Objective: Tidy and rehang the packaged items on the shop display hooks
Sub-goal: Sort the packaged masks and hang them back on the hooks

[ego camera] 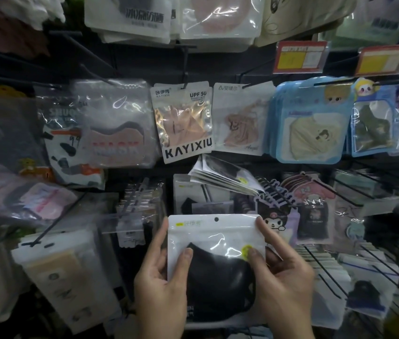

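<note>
A white packet [215, 234] with a black face mask inside and a hang hole at its top is held upright in front of the display. My left hand [161, 277] grips its left edge, thumb on the front. My right hand [284, 272] grips its right edge, thumb on a yellow sticker. Just above and behind it, a stack of similar black-mask packets [223, 176] hangs tilted on a hook.
Rows of packaged masks hang on black wire hooks: a KAYIXIU packet [183, 121], a pink-mask packet [241, 118], blue packets [311, 123], cartoon packets [276, 216]. Bare hook prongs [355, 194] jut out at the right. Price tags [301, 57] sit above.
</note>
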A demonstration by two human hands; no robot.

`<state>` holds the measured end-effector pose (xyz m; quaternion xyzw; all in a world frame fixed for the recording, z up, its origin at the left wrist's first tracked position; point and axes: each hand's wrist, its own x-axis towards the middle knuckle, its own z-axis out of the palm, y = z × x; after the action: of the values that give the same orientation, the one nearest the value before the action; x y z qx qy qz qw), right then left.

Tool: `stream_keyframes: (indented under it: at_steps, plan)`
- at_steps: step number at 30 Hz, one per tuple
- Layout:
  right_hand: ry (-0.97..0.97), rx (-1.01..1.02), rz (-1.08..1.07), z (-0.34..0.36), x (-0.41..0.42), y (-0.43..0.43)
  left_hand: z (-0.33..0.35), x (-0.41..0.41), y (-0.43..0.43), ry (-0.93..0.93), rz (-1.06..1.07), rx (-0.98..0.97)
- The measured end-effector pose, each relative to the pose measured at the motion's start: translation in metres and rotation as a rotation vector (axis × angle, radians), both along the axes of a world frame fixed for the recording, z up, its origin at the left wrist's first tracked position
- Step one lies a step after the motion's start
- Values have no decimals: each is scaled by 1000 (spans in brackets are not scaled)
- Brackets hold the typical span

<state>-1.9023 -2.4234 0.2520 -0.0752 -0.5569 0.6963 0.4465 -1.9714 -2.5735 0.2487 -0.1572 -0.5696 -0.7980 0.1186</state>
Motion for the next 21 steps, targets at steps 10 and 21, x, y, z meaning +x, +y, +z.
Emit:
stream_keyframes:
  at_steps: [10,21]
  plan:
    - [-83,124,-68,-28,-25,14,-22,-13,11,84,118,-55]
    - [-86,439,-243,-44,-42,26,-52,-42,18,261,192,-254]
